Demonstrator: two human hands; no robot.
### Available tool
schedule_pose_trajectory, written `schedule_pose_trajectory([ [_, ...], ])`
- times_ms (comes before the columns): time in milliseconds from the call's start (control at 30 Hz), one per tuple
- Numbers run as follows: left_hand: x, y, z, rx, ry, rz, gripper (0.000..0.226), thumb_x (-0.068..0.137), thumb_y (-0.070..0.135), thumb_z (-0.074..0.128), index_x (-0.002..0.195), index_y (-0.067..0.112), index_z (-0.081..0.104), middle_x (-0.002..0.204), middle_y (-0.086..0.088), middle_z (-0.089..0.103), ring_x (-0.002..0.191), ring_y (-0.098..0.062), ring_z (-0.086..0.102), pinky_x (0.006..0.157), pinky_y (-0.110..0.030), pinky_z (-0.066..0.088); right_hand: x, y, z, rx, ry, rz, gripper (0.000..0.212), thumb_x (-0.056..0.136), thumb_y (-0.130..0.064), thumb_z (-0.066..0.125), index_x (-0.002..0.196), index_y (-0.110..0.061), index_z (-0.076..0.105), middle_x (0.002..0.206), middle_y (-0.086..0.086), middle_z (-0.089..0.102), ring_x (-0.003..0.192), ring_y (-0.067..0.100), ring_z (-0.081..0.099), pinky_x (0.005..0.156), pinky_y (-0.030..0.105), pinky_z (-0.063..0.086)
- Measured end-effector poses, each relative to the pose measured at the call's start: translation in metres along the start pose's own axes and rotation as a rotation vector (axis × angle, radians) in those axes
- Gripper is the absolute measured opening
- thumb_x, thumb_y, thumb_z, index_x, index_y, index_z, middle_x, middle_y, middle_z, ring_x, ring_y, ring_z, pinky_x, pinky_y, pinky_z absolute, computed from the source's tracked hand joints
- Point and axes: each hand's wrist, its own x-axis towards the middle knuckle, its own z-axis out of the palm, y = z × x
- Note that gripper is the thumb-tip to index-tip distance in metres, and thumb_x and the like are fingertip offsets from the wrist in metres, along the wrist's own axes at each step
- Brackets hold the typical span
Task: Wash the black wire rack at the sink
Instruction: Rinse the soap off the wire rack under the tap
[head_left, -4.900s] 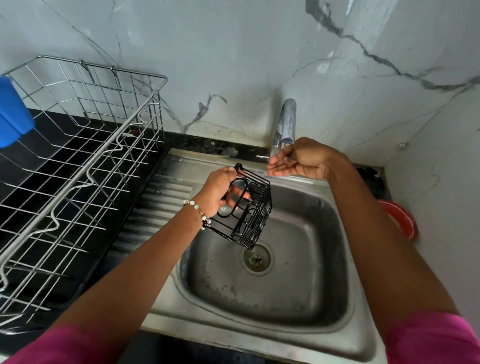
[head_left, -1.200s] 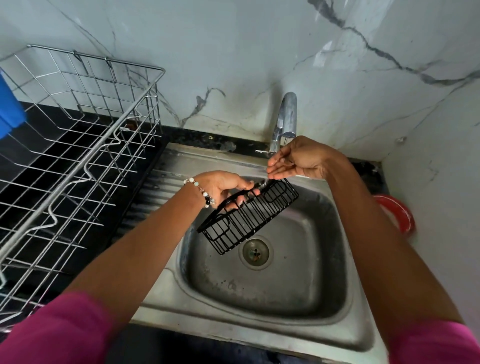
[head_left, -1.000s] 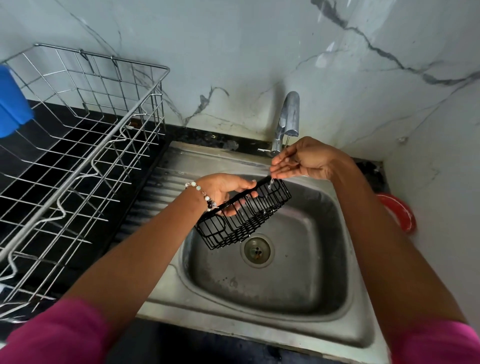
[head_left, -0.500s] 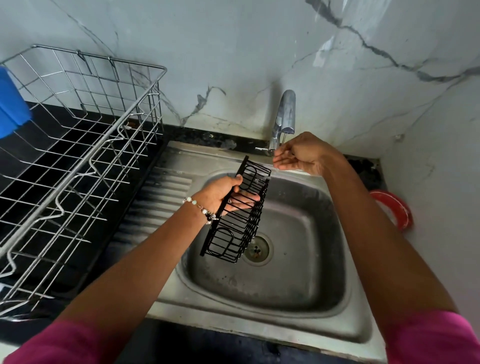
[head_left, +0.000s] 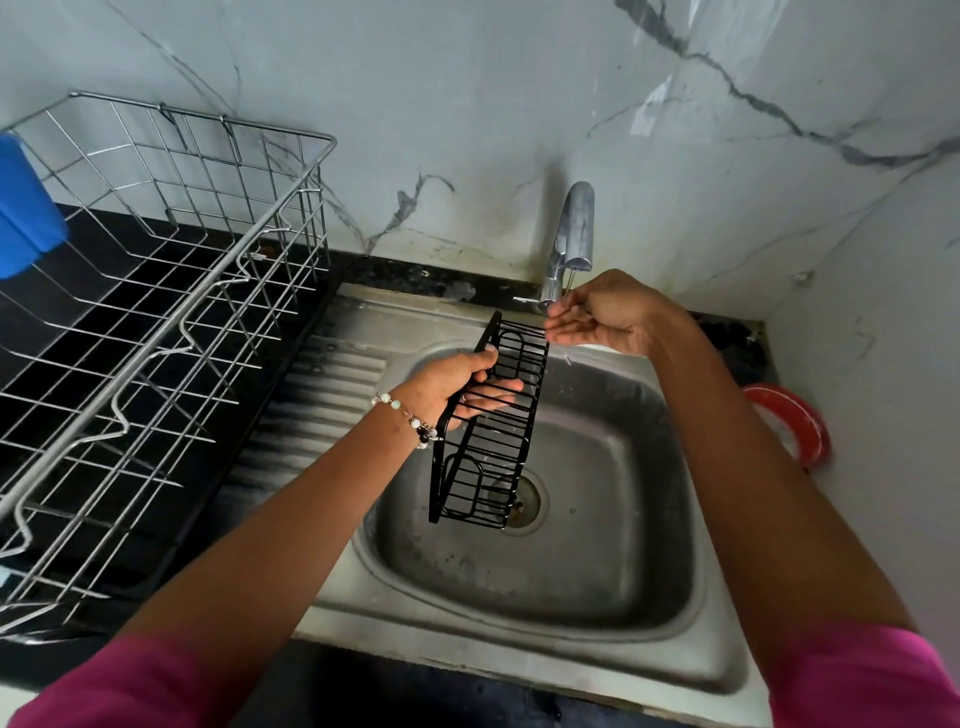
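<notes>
My left hand (head_left: 453, 387) grips the black wire rack (head_left: 488, 447) by its long side, holding it tilted nearly upright over the steel sink (head_left: 530, 613), its lower end above the drain (head_left: 522, 501). The rack's upper end sits just below the tap (head_left: 571, 234). My right hand (head_left: 610, 314) is cupped under the tap's spout with its fingers apart, holding nothing, the fingertips close to the rack's top edge. A thin trickle of water falls at the spout.
A large silver wire dish rack (head_left: 156, 312) stands on the black counter to the left, with a blue object (head_left: 23, 208) at its far edge. A red round lid (head_left: 795, 426) lies at the right by the wall. Marble wall behind.
Over the last second my left hand turned the rack from lying flat across the sink to standing nearly upright. My right hand stayed under the spout.
</notes>
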Motion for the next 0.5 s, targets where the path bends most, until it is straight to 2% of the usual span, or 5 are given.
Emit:
schedule_pose_trajectory([
  [67, 0.0, 0.0, 0.001, -0.011, -0.012, 0.005, 0.035, 0.099, 0.023, 0.052, 0.067, 0.013, 0.042, 0.072, -0.016, 0.073, 0.056, -0.022, 0.071, 0.033, -0.019, 0.046, -0.001, 0.0, 0.0, 0.076, -0.092, -0.002, 0.028, 0.094, 0.011, 0.035, 0.105, 0.013, 0.061, 0.102, 0.029, 0.066, 0.098, 0.035, 0.068, 0.087, 0.041, 0.056],
  [133, 0.002, 0.0, 0.001, -0.009, -0.025, 0.004, 0.033, 0.1, 0.024, 0.051, 0.07, 0.013, 0.044, 0.075, -0.017, 0.073, 0.06, -0.024, 0.072, 0.042, -0.021, 0.053, 0.0, 0.0, 0.0, 0.076, -0.062, -0.003, 0.026, 0.094, 0.01, 0.038, 0.106, 0.013, 0.06, 0.102, 0.028, 0.066, 0.094, 0.034, 0.069, 0.083, 0.039, 0.057],
  [200, 0.003, 0.0, 0.001, 0.002, -0.04, 0.001, 0.033, 0.101, 0.026, 0.048, 0.071, 0.013, 0.045, 0.077, -0.019, 0.073, 0.061, -0.025, 0.073, 0.045, -0.021, 0.054, 0.004, 0.0, 0.0, 0.035, 0.048, -0.012, 0.021, 0.094, 0.007, 0.043, 0.104, 0.013, 0.06, 0.103, 0.029, 0.064, 0.089, 0.032, 0.069, 0.079, 0.037, 0.059],
  [367, -0.004, 0.003, 0.0, 0.023, -0.054, -0.002, 0.041, 0.101, 0.027, 0.048, 0.063, 0.012, 0.044, 0.076, -0.022, 0.072, 0.058, -0.026, 0.072, 0.036, -0.019, 0.048, 0.012, -0.001, 0.001, 0.151, -0.013, 0.001, 0.025, 0.094, 0.008, 0.036, 0.094, 0.009, 0.061, 0.097, 0.027, 0.066, 0.092, 0.033, 0.068, 0.083, 0.039, 0.057],
  [500, -0.003, -0.001, -0.003, 0.061, -0.079, 0.003, 0.037, 0.1, 0.029, 0.048, 0.068, 0.01, 0.05, 0.08, -0.022, 0.072, 0.064, -0.028, 0.073, 0.046, -0.026, 0.055, 0.017, 0.002, 0.0, 0.073, 0.062, 0.049, 0.02, 0.095, 0.005, 0.04, 0.09, 0.009, 0.059, 0.094, 0.023, 0.062, 0.09, 0.03, 0.064, 0.081, 0.035, 0.056],
])
